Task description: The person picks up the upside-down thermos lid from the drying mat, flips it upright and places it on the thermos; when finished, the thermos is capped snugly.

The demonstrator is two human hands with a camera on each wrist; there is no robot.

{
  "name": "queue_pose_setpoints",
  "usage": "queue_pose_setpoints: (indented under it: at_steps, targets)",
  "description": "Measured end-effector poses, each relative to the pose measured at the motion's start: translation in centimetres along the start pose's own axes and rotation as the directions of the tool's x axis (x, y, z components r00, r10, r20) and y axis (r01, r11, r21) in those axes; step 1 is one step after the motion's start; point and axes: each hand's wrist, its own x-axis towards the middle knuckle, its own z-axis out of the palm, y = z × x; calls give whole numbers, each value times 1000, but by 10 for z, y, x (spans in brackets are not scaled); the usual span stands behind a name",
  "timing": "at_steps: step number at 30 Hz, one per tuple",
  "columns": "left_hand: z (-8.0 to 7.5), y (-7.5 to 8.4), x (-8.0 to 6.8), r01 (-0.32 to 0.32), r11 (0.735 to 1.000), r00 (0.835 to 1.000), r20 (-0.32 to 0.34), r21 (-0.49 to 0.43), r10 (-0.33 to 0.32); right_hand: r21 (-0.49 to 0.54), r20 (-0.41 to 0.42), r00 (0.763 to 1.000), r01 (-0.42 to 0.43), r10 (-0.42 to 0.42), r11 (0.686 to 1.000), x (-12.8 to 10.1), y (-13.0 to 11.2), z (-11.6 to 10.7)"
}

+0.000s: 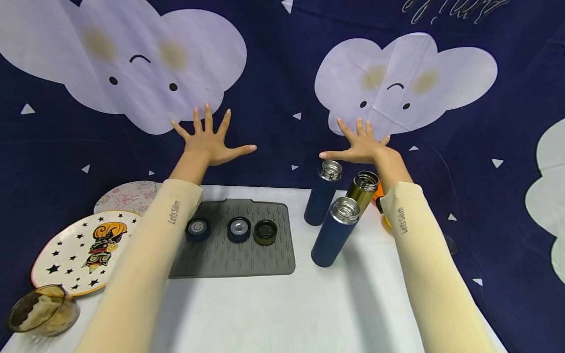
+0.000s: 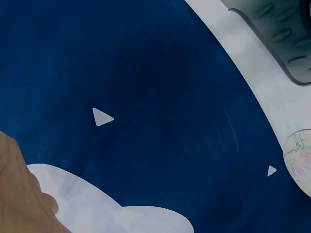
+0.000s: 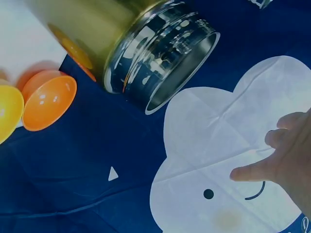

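Note:
Both hands are raised with fingers spread, holding nothing. My left hand is held up beyond a grey ribbed mat, where two dark blue lids and an olive-gold lid lie in a row. My right hand is above the lidless flasks. One blue flask stands at the back, another blue flask nearer the front, and a gold flask behind it, partly hidden. In the right wrist view the gold flask's steel mouth shows close up, apart from the hand.
At the left are a star-patterned plate, a pink-patterned round piece and an amber glass bowl. An orange cup and a yellow cup sit at the right, partly behind the arm. A dark blue cloud-print cloth hangs behind the white table.

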Motion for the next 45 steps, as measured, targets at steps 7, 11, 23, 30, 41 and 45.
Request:
queue_pose_setpoints:
  at_steps: [7, 11, 23, 30, 41, 45]
  targets:
    - [-2, -12, -6, -135, 989, 982, -142, -59, 125, 147, -208, 972, 145, -113, 978, -9, 2, 1]
    - [-6, -18, -20, -221, 967, 954, -232, -128, 188, 233, -288, 943, 236, -165, 943, -21, 5, 2]
    - [8, -35, -62, -323, 834, 921, -350, -447, 169, 459, -391, 884, 429, -257, 778, -41, -3, 16]
    - [32, -39, -84, -401, 603, 901, -417, -690, 122, 550, -410, 857, 506, -313, 665, -59, -20, 28]
    - [70, -52, -107, -353, 562, 921, -383, -748, 68, 597, -362, 828, 558, -428, 576, -76, -58, 61]
    - [86, -58, -112, -336, 553, 927, -370, -762, 53, 607, -328, 822, 562, -466, 562, -75, -67, 77]
